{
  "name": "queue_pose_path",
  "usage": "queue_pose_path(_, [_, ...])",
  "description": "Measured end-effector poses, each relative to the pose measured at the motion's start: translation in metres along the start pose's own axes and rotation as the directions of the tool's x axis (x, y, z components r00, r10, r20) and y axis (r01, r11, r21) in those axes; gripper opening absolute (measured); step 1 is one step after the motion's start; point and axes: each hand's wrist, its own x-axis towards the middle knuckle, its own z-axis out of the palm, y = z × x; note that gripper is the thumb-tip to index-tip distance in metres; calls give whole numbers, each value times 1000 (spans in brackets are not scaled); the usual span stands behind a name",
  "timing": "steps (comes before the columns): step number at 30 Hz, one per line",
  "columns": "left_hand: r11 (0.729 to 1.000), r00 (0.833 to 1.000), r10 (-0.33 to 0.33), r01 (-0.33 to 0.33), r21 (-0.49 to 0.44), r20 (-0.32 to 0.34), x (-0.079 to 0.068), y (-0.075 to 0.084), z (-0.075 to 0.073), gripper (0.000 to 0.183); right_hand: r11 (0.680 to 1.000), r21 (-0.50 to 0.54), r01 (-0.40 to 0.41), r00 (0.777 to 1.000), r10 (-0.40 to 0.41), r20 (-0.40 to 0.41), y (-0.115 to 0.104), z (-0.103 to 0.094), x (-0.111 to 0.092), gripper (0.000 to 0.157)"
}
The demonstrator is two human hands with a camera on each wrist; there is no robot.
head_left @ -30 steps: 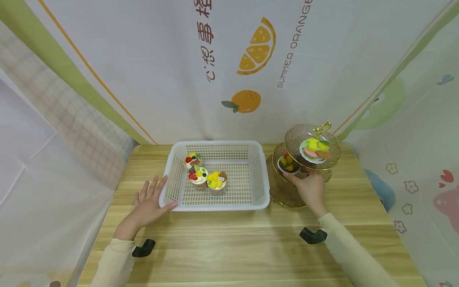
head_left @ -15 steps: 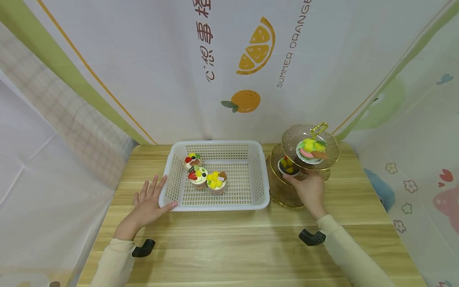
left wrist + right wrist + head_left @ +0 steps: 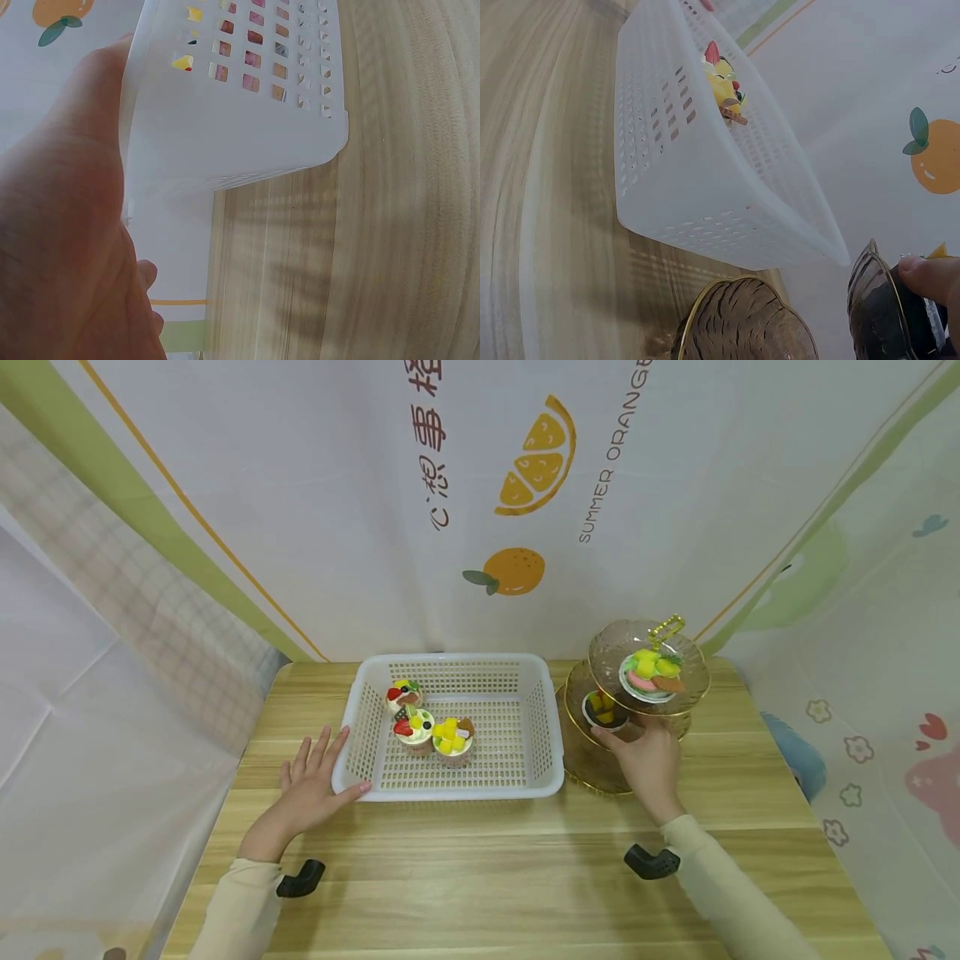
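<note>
My left hand [image 3: 303, 797] rests with fingers spread at the near left corner of a white plastic basket [image 3: 465, 795], thumb on its rim. In the basket sit three toy cupcakes; the nearest cupcake [image 3: 453, 743] has yellow fruit cubes. My right hand [image 3: 643, 764] reaches under the top tier of a three-tier cake stand [image 3: 611, 647] with gold rims. It grips a dark cupcake [image 3: 604, 710] with yellow and red topping on the middle tier; its fingers are mostly hidden. In the right wrist view the thumb [image 3: 922, 277] presses against that cupcake. Another cupcake [image 3: 649, 678] sits on the top tier.
The basket and the stand stand close side by side at the back of the wooden table [image 3: 480, 877]. A printed white cloth [image 3: 337, 527] hangs behind them. The stand's gold handle [image 3: 666, 631] rises above the top tier.
The upper tiers of the stand have shifted slightly left, along with my right hand and the dark cupcake. My left hand and the basket have stayed put.
</note>
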Motion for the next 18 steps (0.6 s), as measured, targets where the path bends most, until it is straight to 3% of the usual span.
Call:
queue_pose_path(12, [1000, 1000, 3, -3, -1, -3, 0, -1, 1, 99, 999, -32, 8, 1000, -9, -18, 1, -1, -5, 55])
queue_pose_path(18, [1000, 1000, 3, -3, -4, -6, 0, -1, 1, 99, 1000, 2, 15, 1000, -15, -27, 0, -5, -8, 53])
